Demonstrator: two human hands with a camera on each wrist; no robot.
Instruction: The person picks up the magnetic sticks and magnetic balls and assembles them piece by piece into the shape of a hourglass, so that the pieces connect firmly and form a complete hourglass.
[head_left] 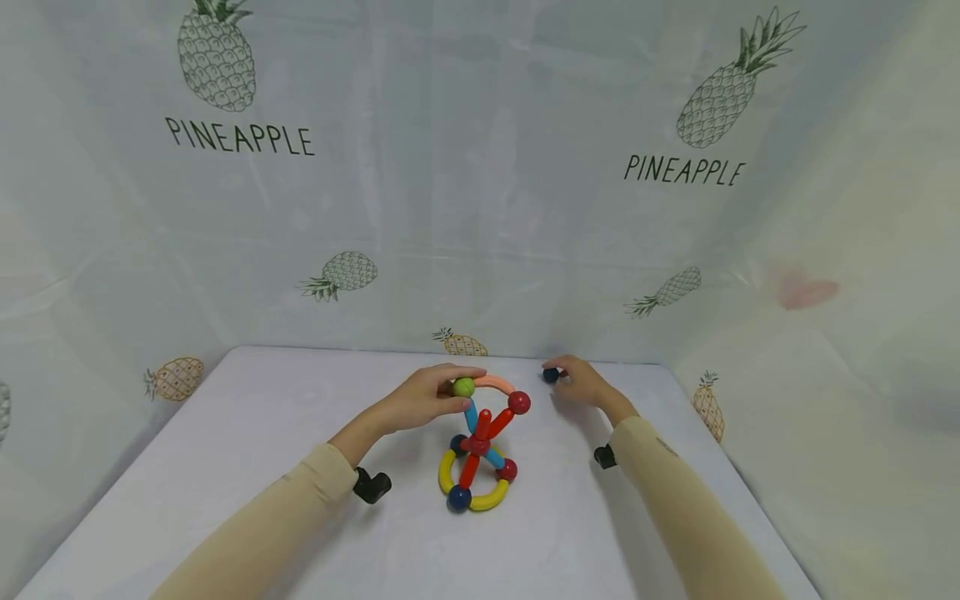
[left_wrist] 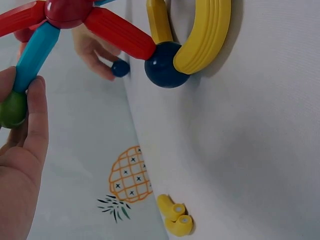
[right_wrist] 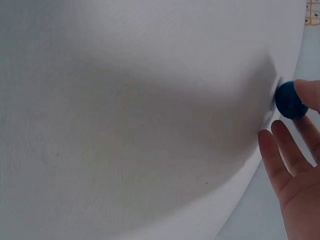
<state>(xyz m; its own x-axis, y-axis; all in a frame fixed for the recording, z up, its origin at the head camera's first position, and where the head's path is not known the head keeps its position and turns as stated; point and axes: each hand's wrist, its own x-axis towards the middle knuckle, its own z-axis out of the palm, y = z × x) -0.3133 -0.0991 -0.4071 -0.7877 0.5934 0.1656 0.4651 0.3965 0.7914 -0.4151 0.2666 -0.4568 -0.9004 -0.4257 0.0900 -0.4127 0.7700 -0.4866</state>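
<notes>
A built figure of coloured rods and balls stands mid-table, on a ring of yellow curved rods (head_left: 490, 497) with dark blue balls (head_left: 459, 499) and a red one. Red and light blue rods meet at a central red ball (head_left: 478, 446). At its top, my left hand (head_left: 427, 397) grips the green ball (head_left: 463, 387), fingers also touching the light blue rod (left_wrist: 36, 57). A salmon curved rod (head_left: 493, 382) links that ball to another red ball (head_left: 519, 402). Near the table's back edge, my right hand (head_left: 587, 383) pinches a loose dark blue ball (right_wrist: 290, 101) between thumb and finger.
Two short yellow curved pieces (left_wrist: 176, 216) lie close to the table edge in the left wrist view. A pineapple-print curtain (head_left: 480, 208) hangs behind and beside the white table (head_left: 300, 400). Black wrist cameras (head_left: 372, 486) stick out below both forearms.
</notes>
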